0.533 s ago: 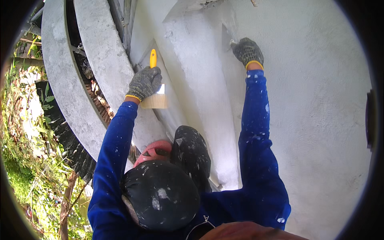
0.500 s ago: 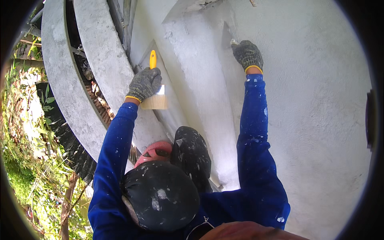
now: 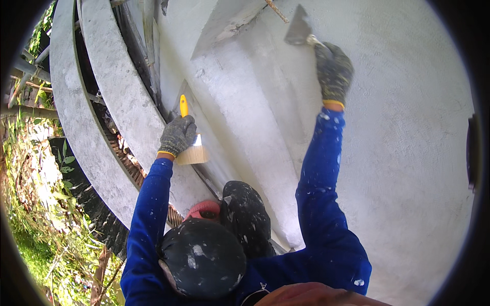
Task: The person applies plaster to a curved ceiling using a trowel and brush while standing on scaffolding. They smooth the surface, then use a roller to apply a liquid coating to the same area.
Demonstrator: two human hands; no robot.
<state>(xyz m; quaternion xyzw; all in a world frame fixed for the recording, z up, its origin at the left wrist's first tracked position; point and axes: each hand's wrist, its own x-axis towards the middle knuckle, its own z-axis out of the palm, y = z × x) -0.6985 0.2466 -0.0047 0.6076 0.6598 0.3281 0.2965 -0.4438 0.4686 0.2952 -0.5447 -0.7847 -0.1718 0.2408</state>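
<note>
My left hand (image 3: 178, 135), in a dark knitted glove with a yellow cuff, is closed around a wide paintbrush (image 3: 193, 154). Its yellow handle points up and its pale bristles point down. Behind the handle shows a grey pointed edge, and I cannot tell whether it belongs to a held tool. My right hand (image 3: 334, 71), gloved alike and slightly blurred, grips a putty knife (image 3: 299, 28) by its light handle. The triangular metal blade is at or close to the pale plastered wall (image 3: 398, 117), near the top of the view.
Curved concrete planks (image 3: 120, 66) run along the left, with dark gaps between them. Beyond lie poles and greenery (image 3: 41, 224). A rusty rod (image 3: 276, 10) sticks out near the blade. My dark-trousered knees (image 3: 204, 257) and a pink shoe (image 3: 205, 208) are below.
My right hand with the putty knife has moved up and slightly right, and the blade has turned. The view has shifted; my left hand, still holding the paintbrush, appears lower and slightly left.
</note>
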